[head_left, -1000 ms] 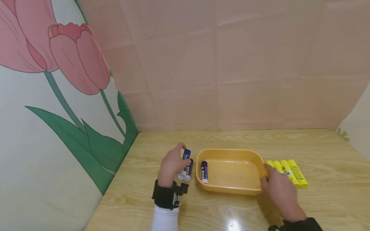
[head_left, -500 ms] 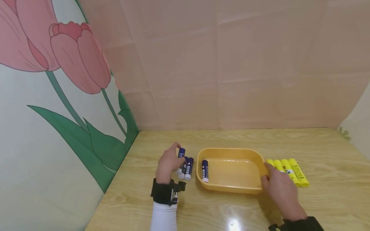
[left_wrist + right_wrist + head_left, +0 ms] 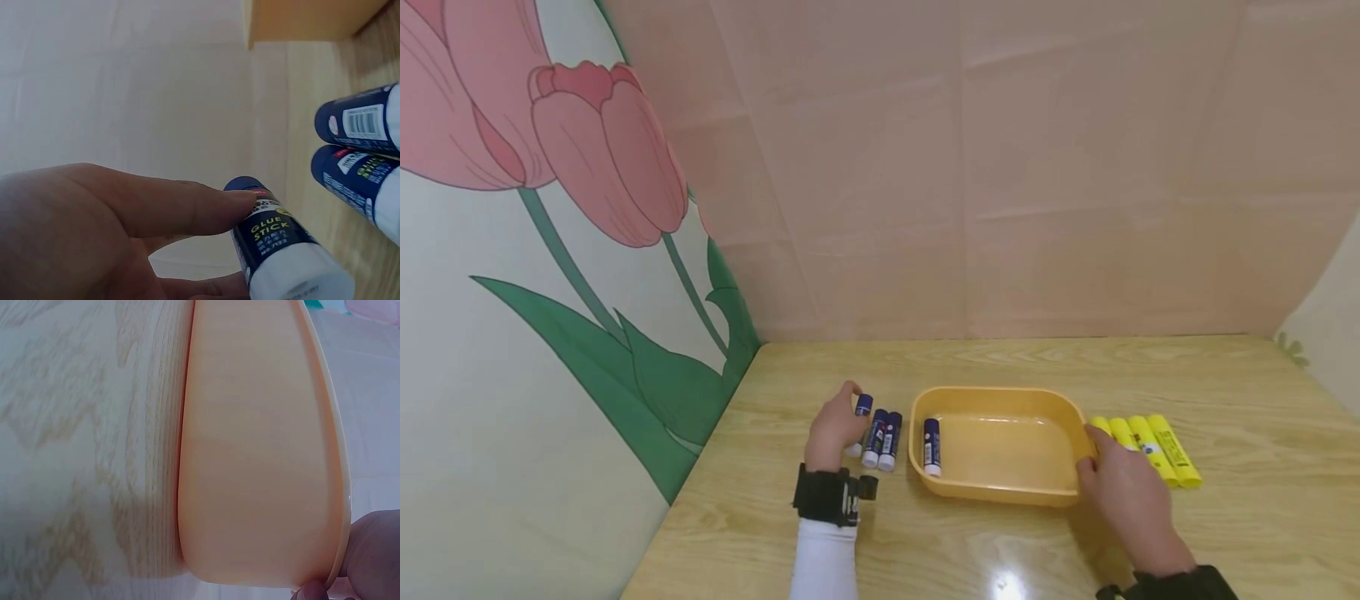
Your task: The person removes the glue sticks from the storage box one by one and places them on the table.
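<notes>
My left hand [image 3: 835, 427] pinches a blue glue stick [image 3: 269, 228] with a white end between thumb and fingers; the left wrist view shows the thumb lying across its label. Just right of that hand, two more blue glue sticks [image 3: 882, 439] lie side by side on the table. My right hand [image 3: 1127, 500] grips the right end of a yellow-orange tray [image 3: 992, 493], thumb and fingers at its rim. Inside the tray, along its left wall, lies one blue glue stick [image 3: 932, 447]. In the right wrist view the tray's long outer side [image 3: 262, 450] fills the middle, with only fingertips showing below.
Several yellow tubes [image 3: 1172, 450] lie in a row right of the tray, partly behind my right hand. A light wood table [image 3: 970, 550] carries everything. Beyond its back edge hangs a pinkish-brown sheet [image 3: 962, 167], and a tulip-printed panel [image 3: 587, 333] stands on the left.
My left hand has moved left with the pinched glue stick, away from the tray, so the two beside it show more fully. The right hand and tray stay in place.
</notes>
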Motion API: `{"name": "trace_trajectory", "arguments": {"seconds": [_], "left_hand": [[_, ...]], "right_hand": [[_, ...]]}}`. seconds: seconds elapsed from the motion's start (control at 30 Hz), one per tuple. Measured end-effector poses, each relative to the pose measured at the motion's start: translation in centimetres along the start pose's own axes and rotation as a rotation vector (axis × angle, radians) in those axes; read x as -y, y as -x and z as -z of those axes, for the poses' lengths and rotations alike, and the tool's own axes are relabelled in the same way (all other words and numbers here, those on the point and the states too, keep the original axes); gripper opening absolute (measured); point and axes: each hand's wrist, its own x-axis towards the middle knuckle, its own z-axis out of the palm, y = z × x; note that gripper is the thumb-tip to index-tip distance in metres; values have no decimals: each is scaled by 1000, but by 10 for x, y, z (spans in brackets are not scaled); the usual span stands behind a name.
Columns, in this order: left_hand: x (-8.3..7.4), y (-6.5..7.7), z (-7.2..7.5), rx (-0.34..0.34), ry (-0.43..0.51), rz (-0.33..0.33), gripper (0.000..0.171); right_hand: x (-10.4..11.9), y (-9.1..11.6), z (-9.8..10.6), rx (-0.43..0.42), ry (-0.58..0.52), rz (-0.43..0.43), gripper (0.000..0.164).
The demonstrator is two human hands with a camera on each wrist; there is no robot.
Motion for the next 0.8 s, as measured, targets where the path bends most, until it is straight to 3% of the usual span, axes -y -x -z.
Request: {"name": "trace_trajectory", "arguments": {"seconds": [0.8], "left_hand": [[36,-26,-23,-7,-3,89,43]], "right_hand": [[-3,-2,-2,3,-14,18,54]]}}
